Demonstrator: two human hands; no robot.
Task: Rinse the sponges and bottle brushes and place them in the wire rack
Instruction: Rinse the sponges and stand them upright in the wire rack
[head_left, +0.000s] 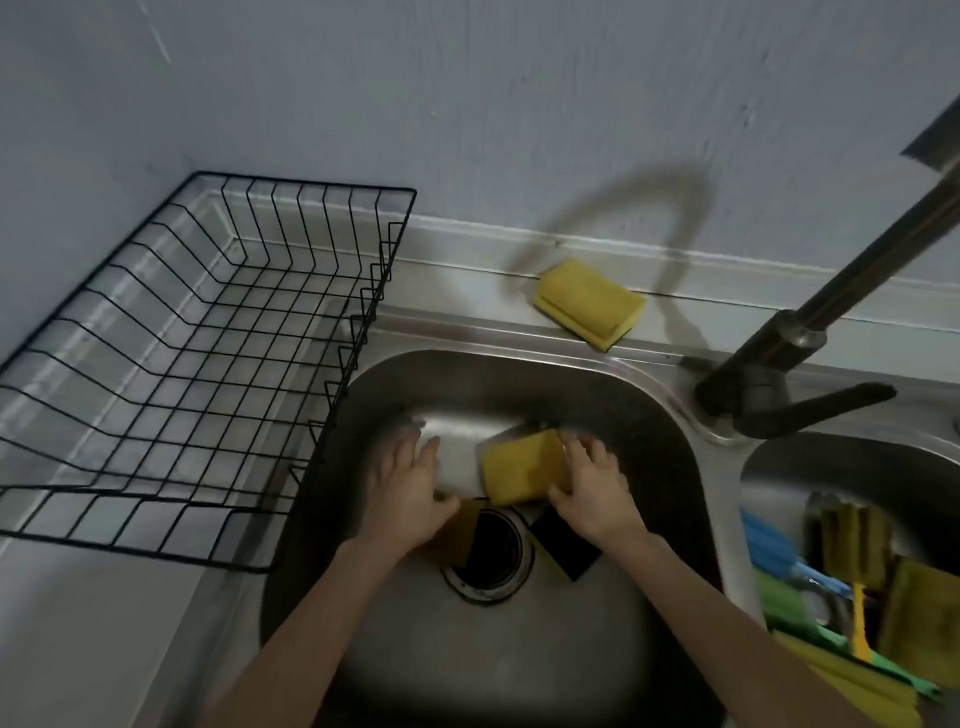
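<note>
Sponges everywhere, and the head view has one yellow sponge (522, 467) gripped by the right hand (597, 493), fingers (582, 452) curled over its right edge, low in the sink basin (649, 415), likely so drips stay inside. Left hand (410, 493) sits at nine o'clock of it, fingers spread, holding nothing I can make out. Another sponge (589, 304) waits on the rim at twelve o'clock. Wire rack (171, 364) stands bare at ten o'clock. Faucet (810, 332) at two o'clock; no water visible. Brushes (860, 618) sit in the right basin.
</note>
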